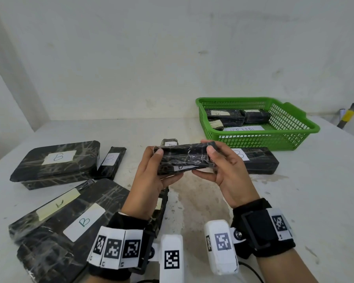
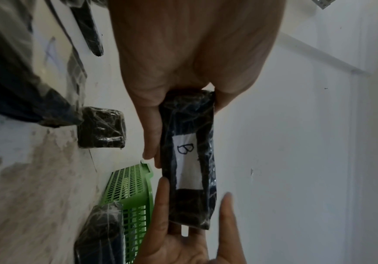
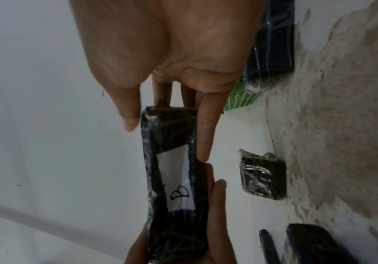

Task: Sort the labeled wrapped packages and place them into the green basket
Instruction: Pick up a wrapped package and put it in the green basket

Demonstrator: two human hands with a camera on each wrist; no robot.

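Aloft, both hands [image 1: 188,170] grip B-labelled package [image 1: 184,158] above table [image 1: 315,201].

Head view bright, flat and even, soft shadows only, wide-angle bending at edges. Both wrist views dimmer, grainy, smeary; nearest palm skin blurred, corners stretched.

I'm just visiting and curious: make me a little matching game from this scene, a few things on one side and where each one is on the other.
Things:
1. held package
2. green basket
3. large flat package
4. long package

Places:
a. on the table, far left
b. on the table just in front of the basket
c. between both hands, above the table
d. far right of the table, with packages inside

Pairs: 1-c, 2-d, 3-a, 4-b
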